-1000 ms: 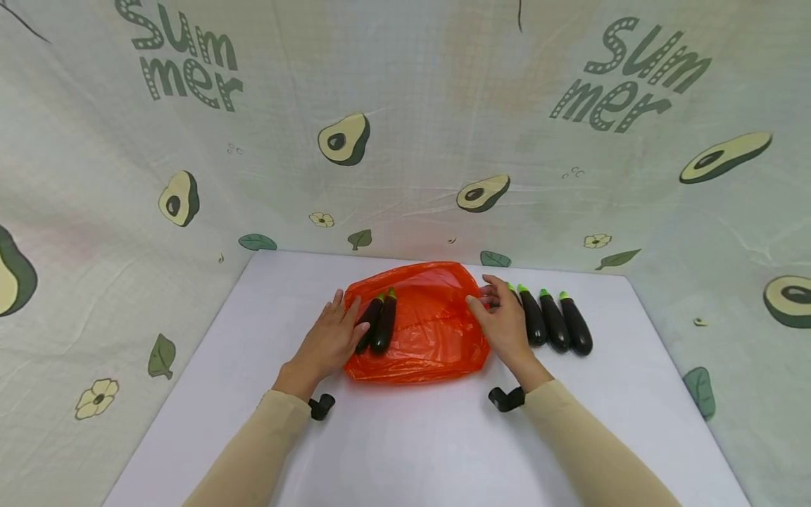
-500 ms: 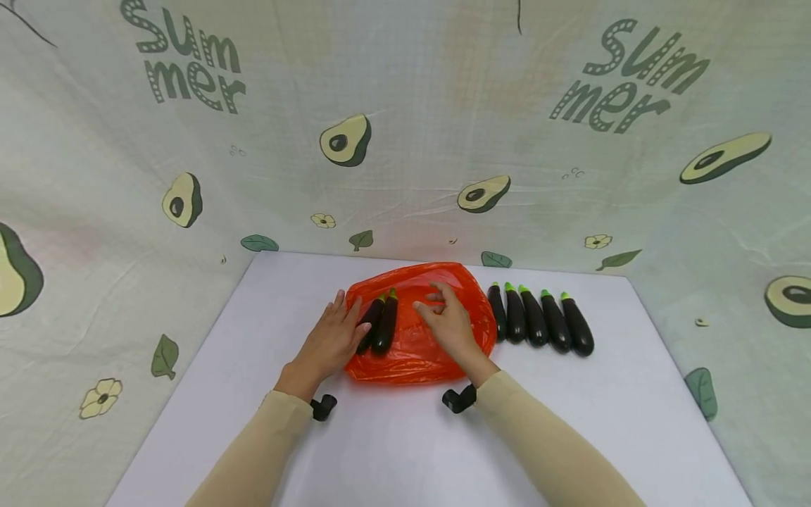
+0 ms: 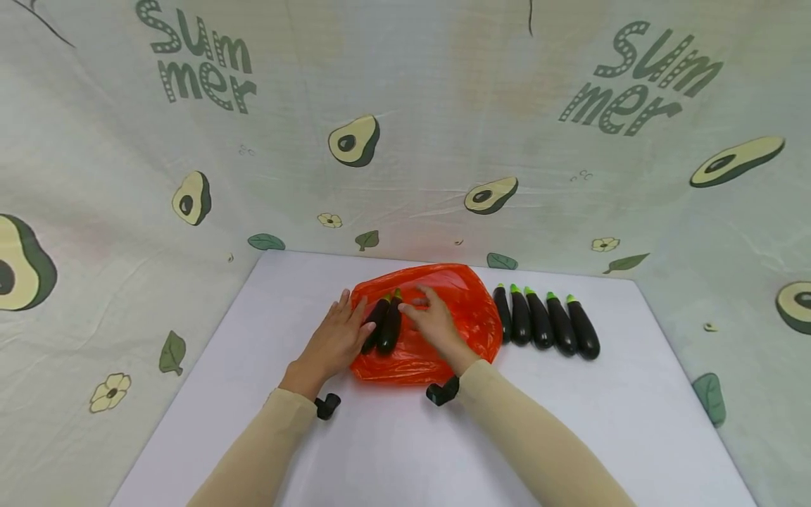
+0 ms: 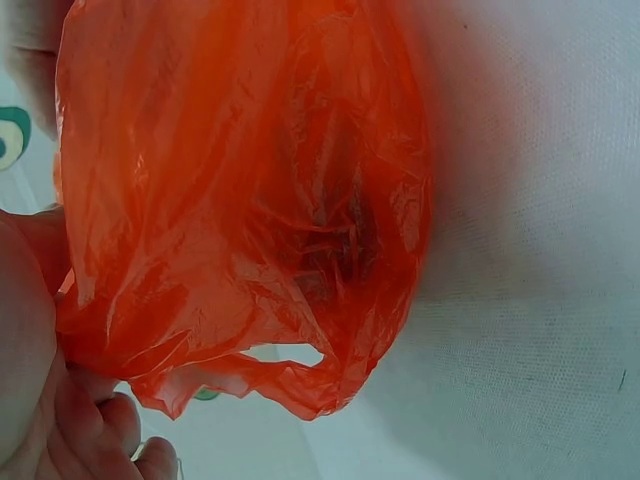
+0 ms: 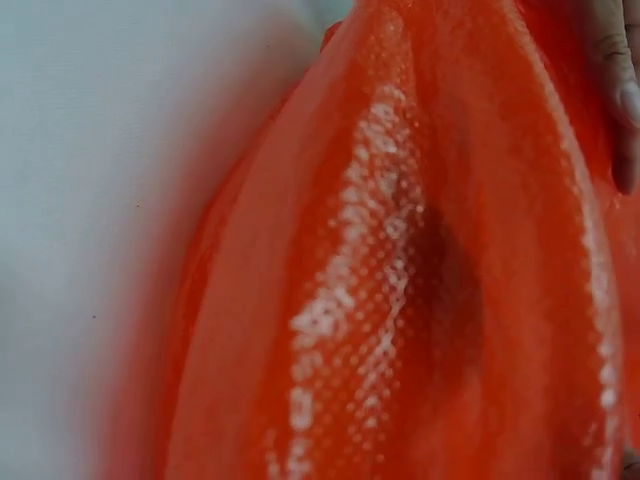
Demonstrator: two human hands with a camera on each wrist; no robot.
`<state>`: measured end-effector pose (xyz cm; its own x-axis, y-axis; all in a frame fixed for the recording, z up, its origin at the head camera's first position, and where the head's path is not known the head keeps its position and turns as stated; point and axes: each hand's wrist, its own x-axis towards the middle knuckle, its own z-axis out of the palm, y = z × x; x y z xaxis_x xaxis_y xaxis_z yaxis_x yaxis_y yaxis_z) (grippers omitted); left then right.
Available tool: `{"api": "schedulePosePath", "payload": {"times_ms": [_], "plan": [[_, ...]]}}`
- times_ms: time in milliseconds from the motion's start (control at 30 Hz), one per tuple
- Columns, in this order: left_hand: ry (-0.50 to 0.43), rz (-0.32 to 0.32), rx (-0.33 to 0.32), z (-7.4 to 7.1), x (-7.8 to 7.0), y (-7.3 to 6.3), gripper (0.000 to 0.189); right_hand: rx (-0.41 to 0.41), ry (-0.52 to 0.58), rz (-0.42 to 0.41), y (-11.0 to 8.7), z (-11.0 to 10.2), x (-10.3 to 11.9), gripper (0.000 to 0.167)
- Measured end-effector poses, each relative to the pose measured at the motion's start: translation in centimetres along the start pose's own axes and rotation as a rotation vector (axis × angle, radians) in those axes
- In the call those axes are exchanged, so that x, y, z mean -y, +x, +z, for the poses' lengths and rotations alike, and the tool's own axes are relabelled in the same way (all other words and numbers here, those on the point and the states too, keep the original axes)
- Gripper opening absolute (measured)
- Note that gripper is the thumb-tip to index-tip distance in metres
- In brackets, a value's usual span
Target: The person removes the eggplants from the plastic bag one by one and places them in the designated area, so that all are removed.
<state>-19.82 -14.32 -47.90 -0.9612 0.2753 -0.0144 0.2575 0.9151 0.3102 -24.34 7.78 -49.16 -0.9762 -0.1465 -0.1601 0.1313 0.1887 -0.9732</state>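
Note:
A red plastic bag (image 3: 443, 331) lies on the white table with its mouth spread. Two dark eggplants (image 3: 389, 331) lie side by side in its left part, green ends pointing away. My left hand (image 3: 332, 338) is at the bag's left edge, fingers extended and thumb over the nearer-left eggplant. In the left wrist view the bag's film (image 4: 250, 200) passes by my thumb and fingers. My right hand (image 3: 434, 320) reaches over the bag, fingers loosely bent, thumb tip close to the right-hand eggplant; nothing is in its grasp. The right wrist view shows mostly red film (image 5: 400, 250).
Right of the bag, several more eggplants (image 3: 541, 324) lie in a row on the table (image 3: 393, 443). A printed cloth (image 3: 418, 141) with avocados and lettering hangs behind and at both sides.
My right hand has moved left from the bag's right edge to close by the two eggplants, uncovering the row's left end. The left hand stays in place.

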Motion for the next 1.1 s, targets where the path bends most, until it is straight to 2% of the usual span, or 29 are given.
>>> {"api": "schedulePosePath", "payload": {"times_ms": [233, 433, 600, 1100], "plan": [[-0.008, 0.027, 0.008, -0.1, 0.0, -0.1, 0.071, -0.025, -0.075, 0.042, 1.5, 0.9, -0.7, 0.069], [-0.010, 0.041, 0.003, 0.1, 0.3, -0.2, 0.070, -0.054, -0.186, 0.024, 2.5, 1.8, -1.4, 0.065], [-0.003, 0.042, 0.006, 0.1, 0.5, -0.2, 0.070, -0.058, -0.278, 0.002, 3.0, 2.5, -1.7, 0.071], [-0.008, 0.032, -0.014, 0.5, 1.1, -0.2, 0.068, -0.090, -0.381, 0.024, 3.6, 3.7, -1.9, 0.080]]}}
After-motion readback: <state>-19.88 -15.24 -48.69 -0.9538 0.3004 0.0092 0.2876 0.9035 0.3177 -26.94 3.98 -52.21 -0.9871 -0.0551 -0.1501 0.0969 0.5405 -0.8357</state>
